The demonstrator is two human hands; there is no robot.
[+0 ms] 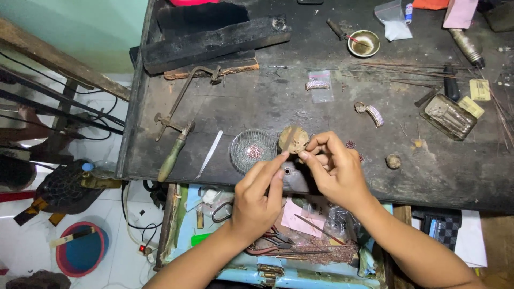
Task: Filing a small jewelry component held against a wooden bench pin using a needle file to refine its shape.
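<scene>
Pinching a tiny piece, both my hands' grips, left hand (257, 198) and right hand (334, 171), meet below the brown lump (293, 139); glass dish (252, 150) at 9 o'clock.

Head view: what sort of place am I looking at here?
Most likely a jeweller's workbench. On the dark scarred bench lie a jeweller's saw, stone-set rings and a glass dish of small stones, while both hands work a small lump.

Soft, even light falls from above, bright enough to read the whole dark surface (257, 101), which shows only dull sheen. The white floor (32, 230) at the near left is almost blown out. Shadows are faint and short. Focus is sharp at the centre; lines bend at the frame edges, a wide-lens effect.
</scene>
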